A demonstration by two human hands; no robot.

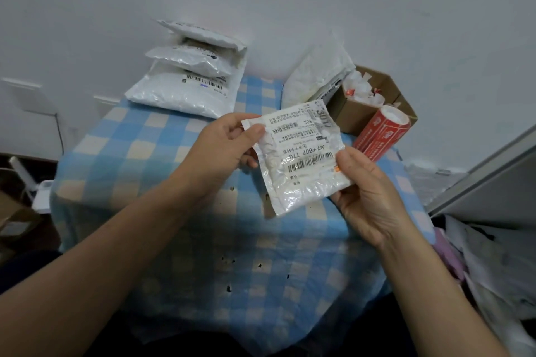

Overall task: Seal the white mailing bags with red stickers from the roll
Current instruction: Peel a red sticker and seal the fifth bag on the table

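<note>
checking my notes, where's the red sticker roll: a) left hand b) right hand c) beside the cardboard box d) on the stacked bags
c: the red sticker roll sits beside the cardboard box; the left hand and right hand hold a mailing bag

Box (352, 117) contents blurred; perhaps paper scraps

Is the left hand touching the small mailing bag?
Touching. Head view shows the left hand pinching the small mailing bag at its top corner.
</note>
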